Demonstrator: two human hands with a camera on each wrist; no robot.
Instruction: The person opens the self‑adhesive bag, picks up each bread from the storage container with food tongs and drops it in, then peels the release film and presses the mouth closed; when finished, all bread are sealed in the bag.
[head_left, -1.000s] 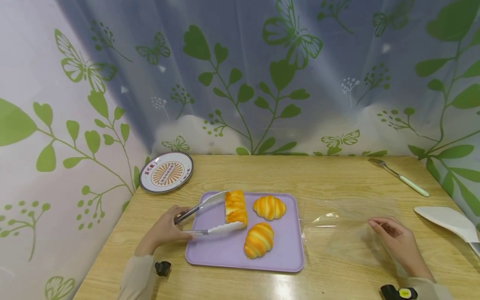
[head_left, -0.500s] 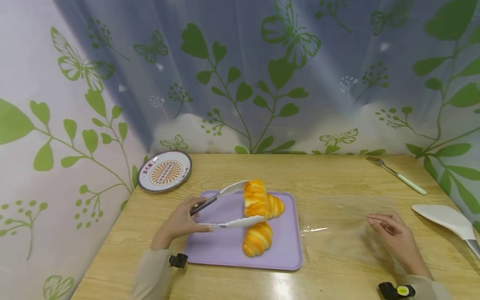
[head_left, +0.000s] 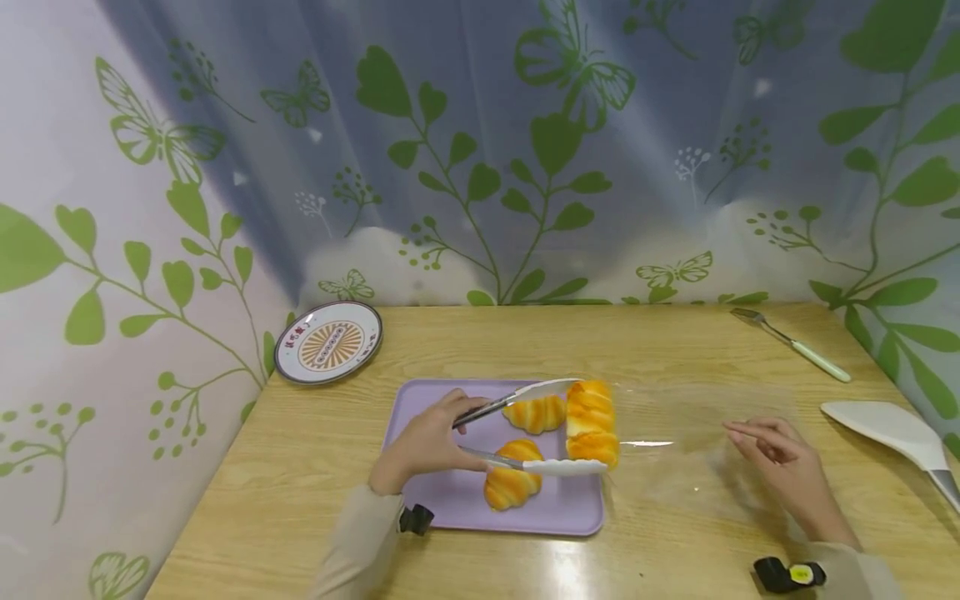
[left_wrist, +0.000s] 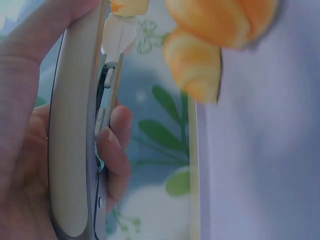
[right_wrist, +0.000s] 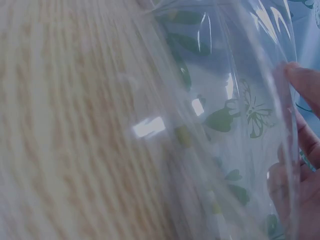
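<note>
My left hand (head_left: 435, 446) grips a pair of tongs (head_left: 491, 410) with metal arms and white tips. Between those tips is a rectangular golden bread roll (head_left: 591, 423), over the right edge of the purple tray (head_left: 442, 517). Two croissant-shaped breads lie on the tray: one bread (head_left: 534, 414) behind the tongs, the other bread (head_left: 513, 487) partly under the lower arm. In the left wrist view, fingers wrap round the tong handle (left_wrist: 75, 120). My right hand (head_left: 780, 467) pinches the clear plastic bag (right_wrist: 240, 100), which stretches left toward the roll.
At the back left lies a white patterned plate (head_left: 328, 343). A fork (head_left: 795, 343) with a pale green handle rests at the back right, and a white spatula (head_left: 885, 427) lies at the right edge. A printed curtain (head_left: 465, 150) hangs behind the wooden table (head_left: 300, 442).
My left hand has carried the roll in the tongs rightward, from the tray's middle, past the croissant-shaped breads, to the tray's right edge beside the bag. My right hand stays almost in place.
</note>
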